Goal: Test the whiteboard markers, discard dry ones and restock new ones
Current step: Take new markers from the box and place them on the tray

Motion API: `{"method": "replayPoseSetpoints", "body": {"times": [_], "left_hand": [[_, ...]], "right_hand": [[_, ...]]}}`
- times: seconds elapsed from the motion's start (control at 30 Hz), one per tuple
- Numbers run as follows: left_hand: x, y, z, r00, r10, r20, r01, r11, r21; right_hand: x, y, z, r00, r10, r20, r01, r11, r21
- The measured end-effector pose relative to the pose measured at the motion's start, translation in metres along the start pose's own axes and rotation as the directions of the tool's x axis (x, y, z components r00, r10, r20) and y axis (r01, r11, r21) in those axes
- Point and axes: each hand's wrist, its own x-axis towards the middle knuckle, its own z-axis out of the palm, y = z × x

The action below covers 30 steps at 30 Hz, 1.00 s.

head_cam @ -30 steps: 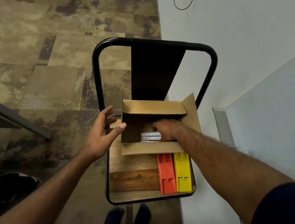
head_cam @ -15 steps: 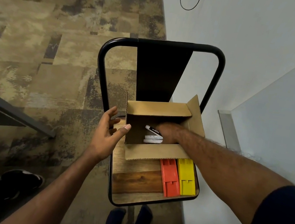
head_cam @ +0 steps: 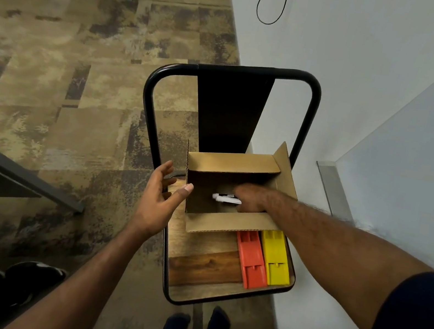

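Restocking step. Inside the cardboard box [head_cam: 228,224], the right hand [head_cam: 251,201] curls round the white markers [head_cam: 228,199]. The left hand [head_cam: 158,200] — fingers spread, holding nothing — steadies the box's left wall. Lift straight up, clear of the flaps.

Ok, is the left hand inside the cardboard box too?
No, the left hand is outside the cardboard box by its left wall; the right hand holds markers inside.

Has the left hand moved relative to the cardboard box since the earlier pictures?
No. The left hand stays at the left wall of the cardboard box; the right hand holds markers inside.
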Motion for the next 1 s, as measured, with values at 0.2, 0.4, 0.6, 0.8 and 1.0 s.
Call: {"method": "replayPoseSetpoints", "body": {"times": [0.2, 0.4, 0.6, 0.8, 1.0], "left_hand": [[0.001, 0.003, -0.002, 1.000, 0.002, -0.007, -0.002, 0.999, 0.034], [-0.002, 0.010, -0.002, 1.000, -0.002, 0.011, 0.002, 0.999, 0.037], [-0.011, 0.018, -0.006, 0.998, 0.061, 0.027, -0.061, 0.998, 0.006], [-0.029, 0.038, -0.003, 0.919, 0.362, -0.157, -0.350, 0.931, 0.101], [-0.041, 0.066, 0.020, 0.928, 0.370, -0.042, -0.372, 0.916, -0.148]], "right_hand": [[-0.023, -0.007, -0.018, 0.994, -0.058, -0.095, 0.067, 0.992, 0.102], [-0.059, -0.018, -0.034, 0.961, -0.128, -0.245, 0.146, 0.988, 0.056], [-0.098, -0.023, -0.042, 0.887, -0.122, -0.445, 0.261, 0.928, 0.264], [-0.145, -0.041, -0.050, 0.837, 0.134, -0.530, 0.412, 0.483, 0.773], [-0.172, -0.066, -0.039, 0.901, 0.129, -0.415, 0.433, -0.184, 0.882]]}}
